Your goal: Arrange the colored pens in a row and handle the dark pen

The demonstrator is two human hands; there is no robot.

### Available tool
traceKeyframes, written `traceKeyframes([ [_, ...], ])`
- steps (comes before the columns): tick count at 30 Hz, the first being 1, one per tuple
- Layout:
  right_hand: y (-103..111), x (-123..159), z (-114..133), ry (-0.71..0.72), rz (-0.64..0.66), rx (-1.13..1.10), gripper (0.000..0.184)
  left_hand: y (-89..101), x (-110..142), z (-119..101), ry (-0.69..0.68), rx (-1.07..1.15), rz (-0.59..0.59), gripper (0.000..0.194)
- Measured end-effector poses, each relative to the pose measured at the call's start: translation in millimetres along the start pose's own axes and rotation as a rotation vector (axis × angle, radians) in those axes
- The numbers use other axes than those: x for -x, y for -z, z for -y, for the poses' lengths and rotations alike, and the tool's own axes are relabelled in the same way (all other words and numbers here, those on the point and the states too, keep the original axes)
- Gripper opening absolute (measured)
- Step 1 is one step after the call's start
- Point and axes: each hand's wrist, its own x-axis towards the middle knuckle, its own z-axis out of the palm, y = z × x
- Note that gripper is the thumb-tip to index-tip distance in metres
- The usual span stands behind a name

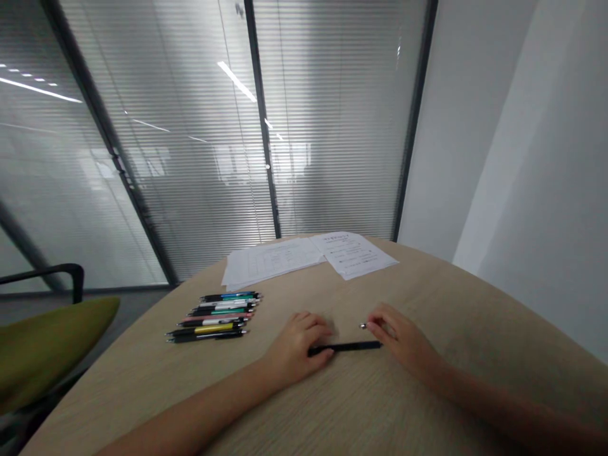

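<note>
— Where's the black pen (346, 347) lying?

— Flat on the counter (427, 405), between the two hands, its long axis running left to right, nearly level across the view.

— Who has hold of it?

— The left hand (297, 348) rests on the counter with fingers curled, fingertips pressing the pen's left end. The right hand (399, 339) is loosely curled over the right end, pinching something small and silvery (363, 326) between thumb and forefinger — too small to tell what it is.

— Any boxes or cups around?

— No container shows. A row of pens (216, 315) lies loose on the counter to the left, side by side, each pointing left to right. Printed sheets of paper (308, 253) lie at the far edge.

— And beside the counter?

— A green chair (42, 345) on the left.
</note>
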Motion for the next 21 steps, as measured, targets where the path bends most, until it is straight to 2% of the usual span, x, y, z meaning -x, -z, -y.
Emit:
traceKeyframes([
  [2,-1.2,0.4,0.8,0.004,0.01,0.019,0.014,0.7,0.2,-3.5,-0.017,-0.052,-0.003,0.025],
  [5,-4.0,0.8,3.6,0.019,0.021,0.022,0.014,-0.9,-1.9,-7.3,0.01,-0.074,0.003,0.022],
  [13,-6.3,3.5,17.2,0.084,0.031,-0.022,0.014,-11.7,-15.0,-17.7,0.112,0.121,-0.056,0.014],
  [21,-11.0,2.7,10.0,0.06,0.029,-0.026,0.016,-19.6,-26.0,-26.3,0.14,0.183,-0.112,0.003],
])
